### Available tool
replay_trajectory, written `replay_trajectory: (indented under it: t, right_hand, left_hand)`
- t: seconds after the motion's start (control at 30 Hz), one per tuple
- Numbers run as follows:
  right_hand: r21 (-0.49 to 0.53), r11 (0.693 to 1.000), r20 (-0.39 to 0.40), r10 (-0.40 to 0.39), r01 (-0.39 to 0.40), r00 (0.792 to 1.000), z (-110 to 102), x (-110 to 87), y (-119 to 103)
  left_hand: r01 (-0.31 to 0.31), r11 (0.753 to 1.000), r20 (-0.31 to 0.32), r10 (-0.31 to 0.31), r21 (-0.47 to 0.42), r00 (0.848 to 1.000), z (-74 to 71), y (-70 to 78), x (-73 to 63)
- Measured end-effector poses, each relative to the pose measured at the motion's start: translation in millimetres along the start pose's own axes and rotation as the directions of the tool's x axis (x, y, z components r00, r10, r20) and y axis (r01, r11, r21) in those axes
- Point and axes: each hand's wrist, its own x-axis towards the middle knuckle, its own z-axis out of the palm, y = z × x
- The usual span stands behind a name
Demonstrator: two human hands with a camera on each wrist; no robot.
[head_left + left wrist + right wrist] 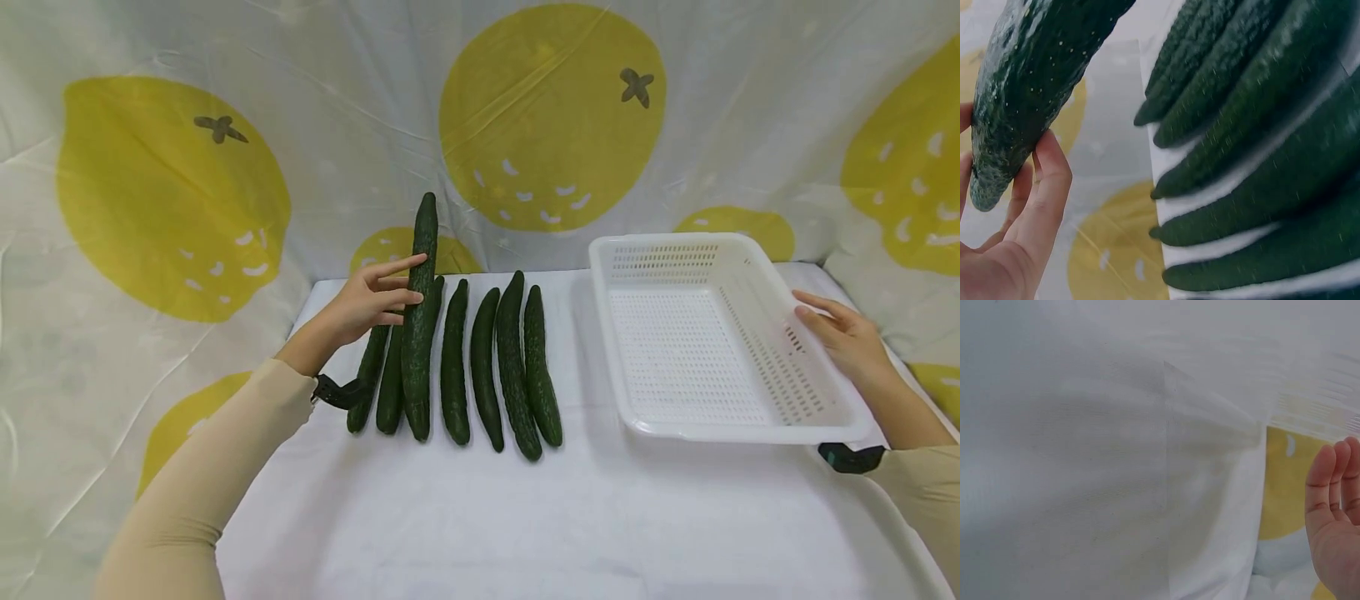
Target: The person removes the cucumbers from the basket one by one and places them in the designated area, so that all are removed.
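My left hand (360, 307) pinches a long dark green cucumber (417, 358) between thumb and fingers. It stands nearly upright over the row, its tip pointing to the back. In the left wrist view the fingers hold this cucumber (1025, 75) near its narrow end. Several other cucumbers (455, 367) lie side by side on the white cloth, some partly hidden behind the held one. At the right, my right hand (851, 343) touches the outer side of a white plastic basket (738, 433) with nearly straight fingers. The basket has slotted walls and holds nothing.
A white cloth (450, 525) covers the table. Behind it hangs a pale curtain (360, 100) with large yellow fruit prints. The basket stands to the right of the cucumber row, with bare cloth between them. Dark straps (341, 392) circle the wrists.
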Motion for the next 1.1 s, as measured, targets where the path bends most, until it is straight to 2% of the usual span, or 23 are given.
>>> replay_trajectory:
  t: [0.1,0.33,0.63,0.87,1.1]
  right_hand:
    - [-0.036,0.999,-0.008,0.019,-0.020,1.000,0.6,-0.1,-0.6]
    - [-0.081,0.996,-0.016,0.022,-0.023,1.000,-0.5,0.6,0.9]
    - [-0.107,0.994,-0.027,0.015,-0.017,1.000,0.9,-0.3,0.2]
    - [-0.037,0.999,-0.017,0.015,-0.015,1.000,1.5,-0.2,-0.4]
    - [-0.055,0.998,-0.017,-0.002,0.001,1.000,0.9,-0.1,0.4]
  left_hand:
    - [0.005,1.000,-0.019,-0.004,0.019,1.000,-10.1,-7.7,-2.9]
    - [0.012,1.000,-0.076,-0.012,-0.001,0.997,-33.3,-20.5,-9.9]
    - [0.011,1.000,-0.019,-0.011,0.014,1.000,-70.5,-38.9,-22.1]
    - [0.062,0.998,-0.050,-0.061,0.023,0.997,-93.3,-53.2,-29.7]
    - [0.106,0.992,-0.048,-0.103,0.067,0.994,-110.3,-65.0,-38.2]
